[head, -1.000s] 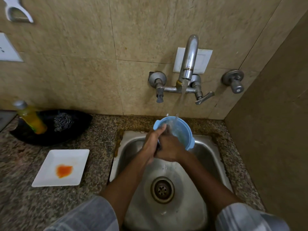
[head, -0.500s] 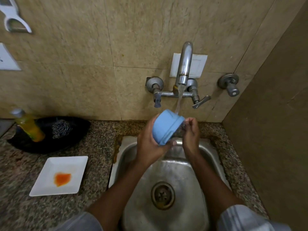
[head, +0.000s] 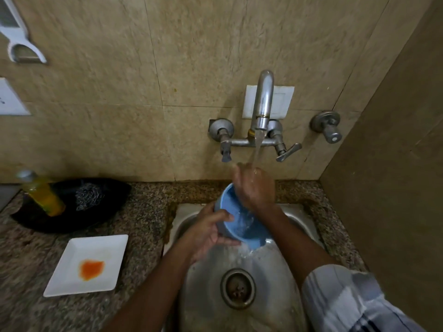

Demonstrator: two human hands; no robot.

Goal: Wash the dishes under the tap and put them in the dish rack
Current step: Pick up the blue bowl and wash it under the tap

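Blue round plastic bowl [head: 236, 220]: held over the stainless steel sink [head: 242, 295], tilted so its mouth faces up and to the right, with water spilling off its lower rim into the basin.

Head view, items in order:

1. Left hand [head: 207, 232]: curled around the bowl's outer wall from the left, thumb hooked over the near rim, fingers pressed underneath. Half a second ago this hand showed the bowl's base to the camera; the bowl has since been turned mouth-up.
2. Right hand [head: 255, 188]: fingers together and bent, reaching into the bowl from above, directly under the stream. It has moved from beside the bowl to inside it. Whether it holds a scrubber cannot be told.
3. Chrome wall-mounted tap [head: 261, 109]: above the right hand, running; the stream strikes that hand's back.
4. White square plate with an orange stain [head: 87, 264]: on the speckled granite counter [head: 143, 212], well left of the left hand, unwashed.
5. Black dish [head: 72, 202] holding a steel-wool scrubber [head: 88, 196] and a yellow soap bottle [head: 43, 195]: farther left.
6. Dish rack: not visible.

Assessment: the outside appears rinsed and the inside is now being rubbed, so racking the bowl likely comes next, then the plate.
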